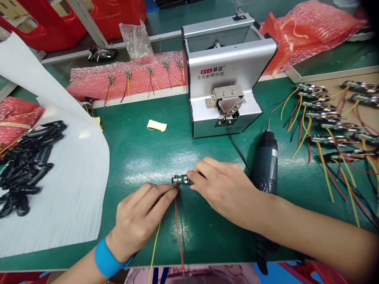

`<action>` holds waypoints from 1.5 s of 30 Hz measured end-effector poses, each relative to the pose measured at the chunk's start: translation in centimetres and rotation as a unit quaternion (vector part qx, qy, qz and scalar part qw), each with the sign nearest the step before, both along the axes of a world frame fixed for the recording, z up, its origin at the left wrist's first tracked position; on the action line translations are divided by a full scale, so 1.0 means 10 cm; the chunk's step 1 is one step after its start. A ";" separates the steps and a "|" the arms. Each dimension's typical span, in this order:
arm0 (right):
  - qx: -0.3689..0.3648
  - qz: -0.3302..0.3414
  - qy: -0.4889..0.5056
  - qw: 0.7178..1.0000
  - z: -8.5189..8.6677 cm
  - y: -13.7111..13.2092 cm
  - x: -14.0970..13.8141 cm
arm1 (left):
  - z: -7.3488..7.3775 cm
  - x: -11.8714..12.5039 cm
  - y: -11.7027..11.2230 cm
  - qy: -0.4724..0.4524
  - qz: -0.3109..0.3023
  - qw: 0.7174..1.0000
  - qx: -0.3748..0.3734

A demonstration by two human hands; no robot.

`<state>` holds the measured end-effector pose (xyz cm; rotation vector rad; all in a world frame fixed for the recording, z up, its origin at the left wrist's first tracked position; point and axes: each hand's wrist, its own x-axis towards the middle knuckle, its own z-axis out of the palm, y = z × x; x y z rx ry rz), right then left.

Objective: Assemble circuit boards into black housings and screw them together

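Note:
A small circuit board [181, 180] in a narrow black housing lies on the green bench between my hands. My right hand [220, 187] grips its right end with the fingertips. Close by its left end, my left hand [145, 211] pinches the wires at the board's lower edge. A red wire [177, 221], a black wire and a yellow wire [154, 248] trail down toward the bench's front edge. The left wrist wears a blue band [107, 258]. Part of the housing is hidden under my right fingers.
A silver screw feeder [222, 71] stands at the back. Beside my right forearm lies an electric screwdriver [266, 161]. Several wired boards [328, 126] fill the right side. Black plastic parts [32, 157] rest on white foam sheet [79, 189] at left. Small boards [128, 75] sit on pink bubble wrap.

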<state>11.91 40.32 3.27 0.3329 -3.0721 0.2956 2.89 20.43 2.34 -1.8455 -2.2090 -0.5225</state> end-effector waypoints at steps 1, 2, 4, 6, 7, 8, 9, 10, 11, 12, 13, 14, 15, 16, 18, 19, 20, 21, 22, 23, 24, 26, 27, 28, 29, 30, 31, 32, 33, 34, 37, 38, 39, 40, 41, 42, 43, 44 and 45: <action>-0.001 -0.001 0.002 1.000 0.00 0.00 0.00 | 0.00 0.00 0.01 0.004 -0.006 1.000 0.002; -0.001 -0.002 0.004 1.000 0.00 0.00 0.00 | 0.01 0.00 0.02 0.008 -0.010 1.000 0.004; 0.000 -0.001 0.005 1.000 -0.01 0.00 0.00 | 0.01 0.00 0.04 0.013 -0.015 1.000 0.004; 0.001 0.000 0.003 1.000 -0.01 0.00 0.00 | 0.00 0.00 0.05 0.016 -0.012 1.000 -0.002; 0.001 0.000 0.001 1.000 0.00 0.00 0.00 | -0.01 0.00 0.05 0.018 -0.008 1.000 -0.005; -0.001 0.000 -0.003 1.000 0.00 0.00 0.00 | -0.02 0.00 0.05 0.020 -0.005 1.000 -0.007; -0.002 0.000 -0.006 1.000 0.01 0.00 0.00 | -0.03 0.01 0.04 0.020 -0.003 1.000 -0.009; -0.003 0.000 -0.008 1.000 0.02 0.00 -0.01 | -0.03 0.01 0.04 0.021 -0.004 1.000 -0.010; -0.002 0.000 -0.009 1.000 0.02 0.00 -0.01 | -0.04 0.01 0.05 0.022 -0.008 1.000 -0.010; -0.002 0.000 -0.011 1.000 0.03 0.00 -0.01 | -0.04 0.01 0.05 0.024 -0.013 1.000 -0.011; -0.001 -0.001 -0.012 1.000 0.04 0.00 -0.02 | -0.03 0.01 0.05 0.027 -0.021 0.999 -0.012; -0.001 -0.002 -0.014 1.000 0.04 0.00 -0.02 | -0.02 0.01 0.06 0.029 -0.028 0.999 -0.012; -0.001 -0.002 -0.019 1.000 0.05 -0.01 -0.02 | -0.02 0.01 0.07 0.031 -0.034 0.999 -0.013; -0.002 -0.003 -0.023 1.000 0.06 -0.01 -0.02 | -0.01 0.01 0.08 0.032 -0.038 0.999 -0.014; -0.002 -0.003 -0.028 1.000 0.06 -0.01 -0.03 | 0.00 0.01 0.10 0.030 -0.042 0.999 -0.016; -0.002 -0.002 -0.027 1.000 0.06 -0.01 -0.03 | 0.01 0.01 0.10 0.030 -0.042 0.999 -0.017; -0.003 -0.001 -0.024 1.000 0.05 -0.01 -0.02 | 0.01 0.01 0.11 0.030 -0.042 0.998 -0.019; -0.003 0.000 -0.020 1.000 0.04 -0.01 -0.02 | 0.01 0.01 0.11 0.032 -0.042 0.998 -0.021; -0.003 0.001 -0.015 1.000 0.04 -0.01 -0.02 | 0.02 0.02 0.11 0.034 -0.041 0.998 -0.022; -0.003 0.002 -0.012 1.000 0.03 -0.01 -0.01 | 0.02 0.02 0.12 0.036 -0.041 0.998 -0.023; -0.003 0.000 -0.010 1.000 0.02 -0.01 -0.01 | 0.03 0.03 0.12 0.037 -0.039 0.998 -0.023; -0.003 -0.008 -0.002 1.000 0.00 -0.01 0.00 | 0.04 0.03 0.12 0.035 -0.037 0.998 -0.022; -0.004 -0.010 0.004 1.000 0.00 -0.01 0.00 | 0.04 0.03 0.13 0.034 -0.037 0.998 -0.021; -0.008 -0.012 0.013 1.000 0.00 -0.01 0.00 | 0.04 0.02 0.13 0.033 -0.037 0.998 -0.022; -0.011 -0.011 0.020 1.000 0.00 -0.01 0.00 | 0.04 0.02 0.12 0.034 -0.037 0.998 -0.024; -0.013 -0.009 0.025 1.000 0.01 -0.01 0.01 | 0.04 0.01 0.12 0.035 -0.038 0.998 -0.024; -0.013 -0.006 0.027 1.000 0.01 0.00 0.01 | 0.04 0.01 0.11 0.035 -0.040 0.998 -0.025; -0.011 -0.004 0.026 1.000 0.02 0.00 0.01 | 0.04 0.00 0.11 0.035 -0.041 0.998 -0.026; -0.007 -0.002 0.023 1.000 0.03 0.01 0.01 | 0.03 0.00 0.10 0.036 -0.042 0.998 -0.026; -0.003 -0.001 0.021 1.000 0.03 0.01 0.01 | 0.03 -0.01 0.10 0.037 -0.044 0.998 -0.026; 0.005 0.007 0.020 1.000 0.04 0.01 0.01 | 0.02 -0.02 0.09 0.038 -0.043 0.998 -0.029; 0.008 0.008 0.017 1.000 0.04 0.01 0.01 | 0.02 -0.02 0.09 0.038 -0.043 0.998 -0.031; 0.012 0.009 0.014 1.000 0.04 0.01 0.01 | 0.02 -0.02 0.09 0.038 -0.044 0.998 -0.031; 0.017 0.010 0.010 1.000 0.04 0.00 0.00 | 0.02 -0.01 0.09 0.039 -0.044 0.998 -0.032; 0.022 0.010 0.007 1.000 0.04 0.00 0.00 | 0.02 -0.01 0.09 0.039 -0.044 0.998 -0.032; 0.027 0.010 0.004 1.000 0.04 -0.01 0.00 | 0.02 -0.01 0.09 0.040 -0.043 0.998 -0.031; 0.030 0.011 0.003 0.999 0.04 -0.01 0.00 | 0.02 -0.01 0.09 0.041 -0.042 0.998 -0.031; 0.031 0.011 0.002 0.999 0.04 -0.02 0.00 | 0.02 -0.01 0.09 0.042 -0.040 0.998 -0.030; 0.031 0.011 0.002 0.999 0.04 -0.02 0.00 | 0.02 0.00 0.09 0.041 -0.040 0.998 -0.030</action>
